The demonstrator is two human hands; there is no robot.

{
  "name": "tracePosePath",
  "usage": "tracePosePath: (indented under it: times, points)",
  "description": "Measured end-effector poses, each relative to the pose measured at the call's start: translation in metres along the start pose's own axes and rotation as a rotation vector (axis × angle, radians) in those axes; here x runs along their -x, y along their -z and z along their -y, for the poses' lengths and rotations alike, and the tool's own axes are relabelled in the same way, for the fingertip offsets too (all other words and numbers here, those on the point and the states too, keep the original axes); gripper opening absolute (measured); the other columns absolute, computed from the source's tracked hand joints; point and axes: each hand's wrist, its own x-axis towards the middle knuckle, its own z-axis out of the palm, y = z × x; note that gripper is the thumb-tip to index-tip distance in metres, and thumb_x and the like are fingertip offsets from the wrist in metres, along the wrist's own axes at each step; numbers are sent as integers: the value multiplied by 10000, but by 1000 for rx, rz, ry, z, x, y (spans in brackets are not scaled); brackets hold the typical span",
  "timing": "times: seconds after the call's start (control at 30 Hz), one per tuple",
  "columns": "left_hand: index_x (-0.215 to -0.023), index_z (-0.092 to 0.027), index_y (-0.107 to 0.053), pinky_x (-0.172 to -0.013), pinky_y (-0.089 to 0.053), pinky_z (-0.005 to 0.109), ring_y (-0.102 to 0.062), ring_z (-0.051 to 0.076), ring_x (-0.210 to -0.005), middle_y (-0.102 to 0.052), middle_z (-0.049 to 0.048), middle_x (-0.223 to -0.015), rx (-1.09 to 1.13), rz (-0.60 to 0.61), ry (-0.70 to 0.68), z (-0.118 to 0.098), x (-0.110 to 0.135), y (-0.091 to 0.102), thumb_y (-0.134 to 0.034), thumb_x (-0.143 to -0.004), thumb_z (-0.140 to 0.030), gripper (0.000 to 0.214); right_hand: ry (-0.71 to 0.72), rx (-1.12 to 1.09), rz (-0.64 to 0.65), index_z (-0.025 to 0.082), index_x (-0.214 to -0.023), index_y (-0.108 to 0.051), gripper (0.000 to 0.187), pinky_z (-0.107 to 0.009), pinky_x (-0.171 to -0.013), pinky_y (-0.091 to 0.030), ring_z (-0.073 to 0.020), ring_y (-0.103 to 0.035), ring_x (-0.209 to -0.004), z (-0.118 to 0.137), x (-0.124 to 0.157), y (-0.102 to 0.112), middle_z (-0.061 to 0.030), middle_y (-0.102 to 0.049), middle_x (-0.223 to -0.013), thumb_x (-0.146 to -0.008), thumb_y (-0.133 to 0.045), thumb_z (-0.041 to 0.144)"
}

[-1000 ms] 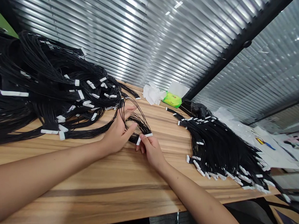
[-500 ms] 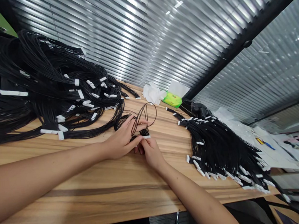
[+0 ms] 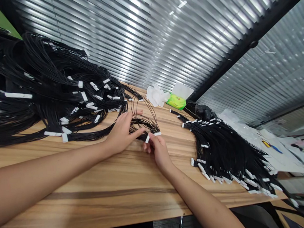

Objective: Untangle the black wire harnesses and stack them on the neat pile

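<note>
A black wire harness [image 3: 145,123] curves in a loop over the table, with white connectors [image 3: 156,133] at its end. My right hand [image 3: 159,151] pinches this end between thumb and fingers, just below the connectors. My left hand [image 3: 122,131] lies at the left of the loop, its thumb and forefinger stretched apart with wires between them. A few loose strands stand up above the rest of the loop. The left hand's other fingers are hidden.
A large heap of black harnesses [image 3: 54,88] with white connectors fills the left. Another pile [image 3: 220,151] lies at the right of the wooden table [image 3: 102,195]. Crumpled tissue [image 3: 156,95] and a green tissue pack [image 3: 176,100] sit at the back, before a corrugated metal wall [image 3: 107,31].
My right hand has moved slightly right with the connector end. My left hand has drawn left and its fingers have spread. The wire loop has opened out, showing two connectors.
</note>
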Motion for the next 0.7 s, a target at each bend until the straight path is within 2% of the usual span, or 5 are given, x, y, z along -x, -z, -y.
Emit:
tracePosePath:
  times: [0.07,0.13,0.2,0.37,0.7]
  points:
    - [-999,-230,-592,-957,-370,384,-539,218,-1064,-625,31,-1121,-24,-63,42,3,-4,2,-544,-864,-429,245,-4,-37,-49,179,-516,-524,415,-246,-449,-284,-96,-373,-419,0,-1,1,4,-525,-471,-803,-502,478]
    - [-803,-219,-620,-884,-366,368,-563,198,-923,-659,5,-953,-58,-96,50,5,-6,4,-546,-865,-440,241,-9,-60,-77,178,-530,-527,397,-241,-434,-271,-93,-371,-415,0,-1,2,4,-541,-485,-798,-512,470]
    - [-729,-215,-630,-848,-337,366,-556,184,-845,-660,-6,-852,-100,-106,20,4,-5,5,-558,-860,-439,270,-4,-69,-84,177,-534,-528,395,-239,-430,-271,-92,-374,-417,0,-1,2,2,-550,-493,-796,-515,471]
    - [-761,-248,-695,-818,-287,365,-549,177,-837,-665,-3,-828,-167,-16,-129,0,-2,4,-576,-853,-433,238,9,-57,-102,179,-539,-534,395,-243,-446,-288,-97,-381,-432,0,1,2,3,-540,-496,-792,-519,482]
    - [-909,-286,-718,-761,-299,354,-548,175,-820,-684,9,-865,-207,70,-225,0,2,4,-542,-880,-409,217,64,-9,-111,184,-533,-537,410,-256,-465,-299,-105,-360,-426,2,1,2,26,-464,-452,-799,-520,495]
